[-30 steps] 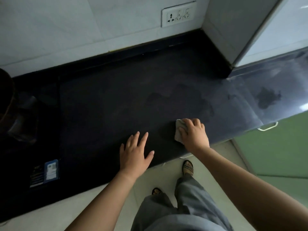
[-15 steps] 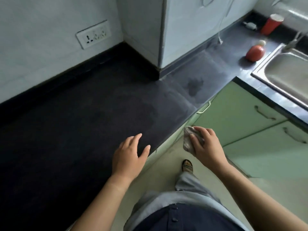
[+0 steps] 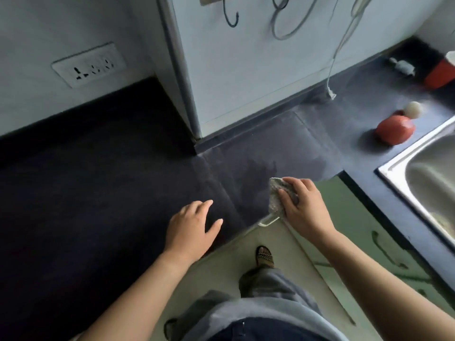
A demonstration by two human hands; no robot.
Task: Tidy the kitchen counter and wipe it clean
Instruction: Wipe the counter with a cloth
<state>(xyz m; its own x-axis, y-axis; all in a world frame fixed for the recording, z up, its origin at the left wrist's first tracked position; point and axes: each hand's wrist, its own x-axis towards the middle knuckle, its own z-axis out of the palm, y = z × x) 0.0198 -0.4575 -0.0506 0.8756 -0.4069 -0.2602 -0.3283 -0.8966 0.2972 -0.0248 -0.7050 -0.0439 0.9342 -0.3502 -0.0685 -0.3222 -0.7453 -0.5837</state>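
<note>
The dark kitchen counter [image 3: 98, 183] runs in an L from the left to the right. My right hand [image 3: 304, 205] grips a small grey cloth [image 3: 277, 195] pressed at the counter's front edge, just below a wet patch [image 3: 261, 168]. My left hand [image 3: 192, 227] rests flat on the counter near the front edge, fingers spread, holding nothing. The two hands are a little apart.
A steel sink [image 3: 428, 183] is set in the counter at right. A red round bottle [image 3: 395, 129] with a white cap stands beside it, and a red cup [image 3: 440, 72] farther back. A wall socket [image 3: 88, 66] and a white pillar [image 3: 246, 70] are behind. Green cupboard doors [image 3: 357, 230] lie below.
My view has swung to the right, bringing the sink and red bottle closer. My right hand with the cloth has moved from off the edge back onto the counter near the wet patch.
</note>
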